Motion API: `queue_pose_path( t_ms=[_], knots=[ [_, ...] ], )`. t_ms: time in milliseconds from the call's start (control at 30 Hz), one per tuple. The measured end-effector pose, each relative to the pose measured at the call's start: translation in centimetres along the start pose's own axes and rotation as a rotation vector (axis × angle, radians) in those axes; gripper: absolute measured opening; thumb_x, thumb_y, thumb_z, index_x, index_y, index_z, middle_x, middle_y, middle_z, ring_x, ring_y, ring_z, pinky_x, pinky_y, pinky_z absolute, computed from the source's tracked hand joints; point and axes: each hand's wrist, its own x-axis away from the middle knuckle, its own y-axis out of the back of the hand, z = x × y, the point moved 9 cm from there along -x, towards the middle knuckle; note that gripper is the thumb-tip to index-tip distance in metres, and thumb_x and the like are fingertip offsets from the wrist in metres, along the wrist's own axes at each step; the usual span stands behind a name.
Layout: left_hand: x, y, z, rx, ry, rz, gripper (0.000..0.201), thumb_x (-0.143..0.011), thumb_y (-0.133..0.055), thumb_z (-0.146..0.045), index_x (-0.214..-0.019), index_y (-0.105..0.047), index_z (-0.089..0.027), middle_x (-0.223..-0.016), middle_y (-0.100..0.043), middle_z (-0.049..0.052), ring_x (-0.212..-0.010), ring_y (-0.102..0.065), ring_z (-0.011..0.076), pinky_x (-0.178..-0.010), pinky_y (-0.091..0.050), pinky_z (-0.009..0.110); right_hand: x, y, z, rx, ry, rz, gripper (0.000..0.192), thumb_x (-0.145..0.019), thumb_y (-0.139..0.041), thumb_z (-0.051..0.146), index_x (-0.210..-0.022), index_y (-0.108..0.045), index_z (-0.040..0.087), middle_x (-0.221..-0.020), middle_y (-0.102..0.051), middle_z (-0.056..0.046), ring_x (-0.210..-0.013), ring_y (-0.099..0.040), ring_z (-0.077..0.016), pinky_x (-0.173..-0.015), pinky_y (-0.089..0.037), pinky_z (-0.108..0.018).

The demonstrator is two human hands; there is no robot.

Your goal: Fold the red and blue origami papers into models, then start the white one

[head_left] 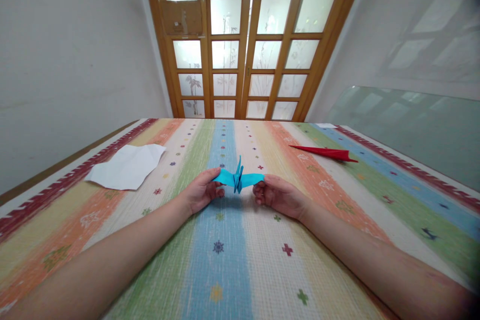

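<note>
A blue origami crane is held just above the table in front of me, its two wings spread sideways. My left hand pinches the tip of one wing between thumb and fingers. At the opposite wing tip, my right hand has the same kind of pinch. The crane's narrow neck and tail points stick up between the wings at the middle. Both forearms reach in from the lower corners of the view.
A creased white sheet of paper lies on the left of the striped tablecloth. On the right rests a red folded paper plane. A glass panel leans by the right wall, and wooden doors stand beyond the table.
</note>
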Motion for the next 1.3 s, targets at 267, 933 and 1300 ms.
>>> queue_pose_path(
  t_ms=[267,933,1300],
  knots=[
    [0.0,0.1,-1.0,-0.076,-0.073,-0.019,0.047,-0.073,-0.081,-0.048,-0.103,-0.072,-0.013,-0.068,-0.062,0.001,-0.053,-0.056,0.0119,-0.054,-0.048,0.026,-0.4,0.5,-0.6,0.058,-0.029,-0.068,0.016,-0.088,-0.072,0.029,-0.086,-0.069,0.013,-0.079,-0.066,-0.003,-0.070,-0.062,-0.0129,-0.069,-0.054,-0.029],
    [0.1,-0.7,-0.5,-0.116,-0.069,0.058,0.032,-0.070,-0.086,-0.038,-0.085,-0.073,-0.014,-0.084,-0.065,0.005,-0.073,-0.059,0.0131,-0.056,-0.047,0.022,-0.2,0.1,-0.3,0.007,-0.019,-0.040,0.016,-0.087,-0.072,0.032,-0.088,-0.066,0.016,-0.080,-0.067,-0.004,-0.073,-0.063,-0.0155,-0.070,-0.052,-0.031],
    [-0.5,0.5,-1.2,-0.102,-0.113,-0.044,0.026,-0.072,-0.079,-0.036,-0.081,-0.065,-0.015,-0.078,-0.067,0.003,-0.067,-0.064,0.0158,-0.052,-0.050,0.023,-0.1,-0.1,0.1,0.162,0.120,-0.121,0.020,-0.083,-0.076,0.035,-0.083,-0.065,0.019,-0.075,-0.064,-0.001,-0.063,-0.059,-0.0122,-0.060,-0.050,-0.027]
  ],
)
